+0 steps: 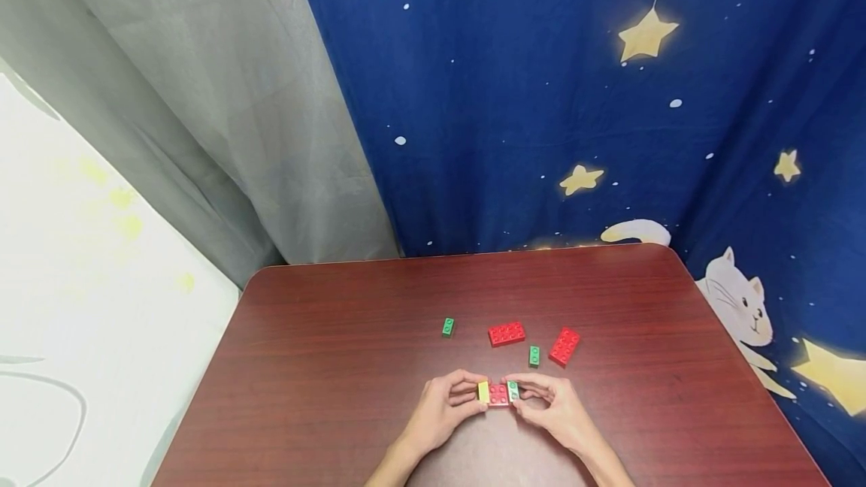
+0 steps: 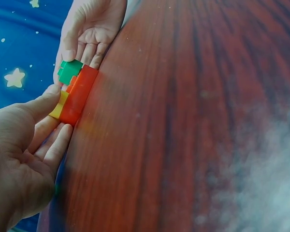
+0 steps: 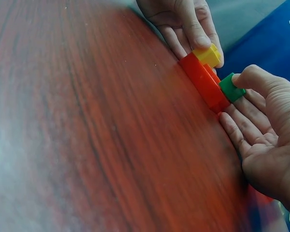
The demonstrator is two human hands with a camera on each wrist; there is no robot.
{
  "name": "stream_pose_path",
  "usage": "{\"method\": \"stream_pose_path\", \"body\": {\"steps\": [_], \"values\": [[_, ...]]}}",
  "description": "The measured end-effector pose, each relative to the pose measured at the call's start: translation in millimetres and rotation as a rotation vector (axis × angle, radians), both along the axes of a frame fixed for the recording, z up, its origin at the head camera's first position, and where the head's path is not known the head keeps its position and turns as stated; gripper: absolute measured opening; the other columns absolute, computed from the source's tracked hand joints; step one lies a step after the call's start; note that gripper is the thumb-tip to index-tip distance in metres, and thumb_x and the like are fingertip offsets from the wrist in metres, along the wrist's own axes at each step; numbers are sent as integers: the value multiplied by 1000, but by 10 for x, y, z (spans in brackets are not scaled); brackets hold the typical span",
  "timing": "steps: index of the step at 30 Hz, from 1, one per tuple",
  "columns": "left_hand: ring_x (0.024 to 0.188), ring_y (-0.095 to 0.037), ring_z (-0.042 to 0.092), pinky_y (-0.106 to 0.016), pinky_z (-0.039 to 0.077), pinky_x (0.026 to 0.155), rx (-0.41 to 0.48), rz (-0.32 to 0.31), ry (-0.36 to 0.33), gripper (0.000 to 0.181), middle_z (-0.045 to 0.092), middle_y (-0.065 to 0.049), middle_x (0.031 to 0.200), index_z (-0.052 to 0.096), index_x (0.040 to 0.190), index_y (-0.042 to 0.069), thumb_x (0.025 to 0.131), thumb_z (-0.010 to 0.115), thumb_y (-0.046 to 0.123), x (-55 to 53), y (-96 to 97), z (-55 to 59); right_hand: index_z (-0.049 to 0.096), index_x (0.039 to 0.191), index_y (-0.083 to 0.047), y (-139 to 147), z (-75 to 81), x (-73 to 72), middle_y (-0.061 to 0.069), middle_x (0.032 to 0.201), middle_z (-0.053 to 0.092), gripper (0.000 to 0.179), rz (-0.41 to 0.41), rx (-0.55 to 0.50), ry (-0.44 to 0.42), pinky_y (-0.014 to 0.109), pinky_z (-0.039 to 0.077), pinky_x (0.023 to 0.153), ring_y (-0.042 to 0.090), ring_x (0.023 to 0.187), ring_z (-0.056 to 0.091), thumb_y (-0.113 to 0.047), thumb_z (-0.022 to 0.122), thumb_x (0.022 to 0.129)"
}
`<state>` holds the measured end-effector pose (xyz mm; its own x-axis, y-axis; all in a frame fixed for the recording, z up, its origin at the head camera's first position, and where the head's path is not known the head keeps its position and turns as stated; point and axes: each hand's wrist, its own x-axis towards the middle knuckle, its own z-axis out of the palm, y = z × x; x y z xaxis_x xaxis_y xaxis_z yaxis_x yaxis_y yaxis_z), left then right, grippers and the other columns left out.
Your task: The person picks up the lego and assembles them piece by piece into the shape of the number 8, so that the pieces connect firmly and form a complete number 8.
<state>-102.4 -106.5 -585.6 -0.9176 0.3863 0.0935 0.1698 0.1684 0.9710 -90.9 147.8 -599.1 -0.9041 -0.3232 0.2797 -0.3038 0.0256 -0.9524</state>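
Note:
A red brick (image 1: 498,394) lies flat on the table between both hands, near the person. On its left end sits a yellow brick (image 1: 483,391), which the left hand (image 1: 441,410) pinches between thumb and fingers. The right hand (image 1: 556,410) holds a green brick (image 1: 513,391) at the opposite end. In the right wrist view, the right thumb presses the outer side of that green brick (image 3: 231,88). The left wrist view shows the left thumb against the yellow brick (image 2: 59,105), with fingertips at the end of the red brick (image 2: 79,96).
Beyond the hands lie two more red bricks, one (image 1: 506,334) near the middle and one (image 1: 564,346) turned at an angle to the right. A small green brick (image 1: 534,355) stands between them and the hands; another (image 1: 448,328) is farther left. Curtains (image 1: 473,96) hang behind the table (image 1: 325,337).

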Motion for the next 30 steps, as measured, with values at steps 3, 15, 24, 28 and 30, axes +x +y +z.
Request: {"method": "stream_pose_path", "body": {"steps": [3, 15, 24, 28, 30], "values": [[111, -18, 74, -26, 61, 91, 5, -3, 0, 32, 78, -11, 118, 76, 120, 6, 90, 86, 7, 0, 1, -4, 72, 127, 3, 8, -4, 7, 23, 118, 75, 39, -3, 22, -22, 21, 60, 84, 14, 98, 72, 8, 78, 89], [111, -18, 74, -26, 61, 91, 7, -4, 4, 31, 78, -11, 117, 76, 119, 5, 90, 86, 7, -5, 0, 4, 75, 123, 3, -51, -10, 20, 18, 113, 78, 34, -91, 57, 24, 21, 62, 81, 13, 94, 75, 2, 82, 90], [111, -19, 74, -26, 61, 92, -2, -2, 6, 32, 78, -12, 118, 76, 120, 5, 90, 86, 6, -8, -2, 13, 76, 122, 2, -39, -8, -13, 16, 108, 79, 34, -84, 74, 25, 23, 63, 76, 12, 87, 76, -2, 84, 89], [112, -18, 74, -26, 61, 92, 2, -1, 10, 32, 78, -12, 118, 76, 120, 5, 90, 86, 6, -5, 0, 4, 76, 121, 2, -29, 1, -21, 16, 106, 80, 32, -59, 78, 34, 23, 63, 74, 12, 84, 76, -2, 83, 90], [112, -19, 73, -26, 61, 92, 6, -4, 10, 32, 78, -11, 118, 76, 120, 5, 90, 86, 6, -4, 2, 0, 76, 121, 2, -24, 3, -20, 15, 105, 80, 32, -55, 84, 38, 24, 64, 73, 12, 83, 76, -2, 83, 90]]}}
